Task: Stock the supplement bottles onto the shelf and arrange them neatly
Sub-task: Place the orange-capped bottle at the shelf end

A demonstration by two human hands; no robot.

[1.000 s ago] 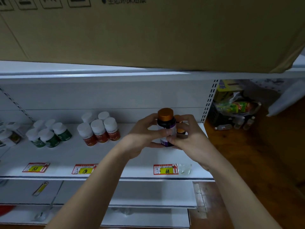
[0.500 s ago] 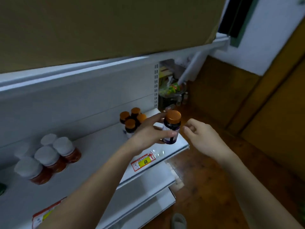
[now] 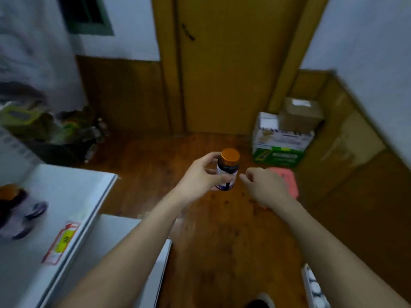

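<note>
View swung off the shelf [image 3: 66, 196], now at left; my left hand [image 3: 198, 178] grasps the orange-capped bottle [image 3: 228, 168] upright above the floor [image 3: 222, 230], right hand [image 3: 264, 185] just beside, loosely curled, holding nothing.

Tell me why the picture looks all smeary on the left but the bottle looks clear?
Head view: the shelf and the bottles on it at the left edge are streaked by motion blur; the orange-capped bottle in the left hand is sharper; the right hand is slightly soft; the room is dim, and the walls bend toward the edges.
</note>
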